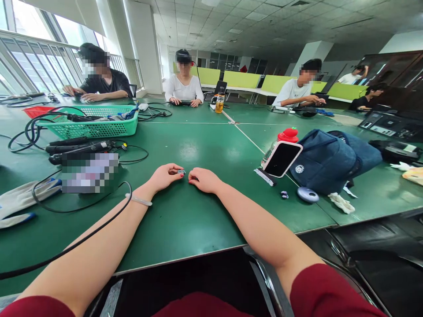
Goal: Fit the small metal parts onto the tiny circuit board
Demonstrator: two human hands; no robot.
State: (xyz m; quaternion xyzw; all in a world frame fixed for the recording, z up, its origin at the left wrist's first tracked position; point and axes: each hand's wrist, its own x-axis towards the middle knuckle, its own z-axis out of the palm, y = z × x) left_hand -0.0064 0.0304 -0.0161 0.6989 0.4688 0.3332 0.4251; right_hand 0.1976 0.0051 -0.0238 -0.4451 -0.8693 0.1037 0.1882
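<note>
Between thumb and fingertips, my left hand point(166, 177) pinches a small dark piece with a light speckled pattern point(181, 172); its kind is too small to tell. A short gap to the right of it, my right hand point(205, 179) rests on the green table point(185, 229) with its fingers curled and closed. Whatever those fingers may hold is hidden. A pale bracelet point(140, 200) circles my left wrist. Both forearms lie over the table's front edge.
To the left are a green basket point(95, 128) with cables, black handheld devices point(81, 149) and white gloves point(28, 198). A black cable crosses my left forearm. On the right stand a phone point(282, 158), a red-lidded bottle point(288, 134) and a blue backpack point(330, 163). Several people sit around.
</note>
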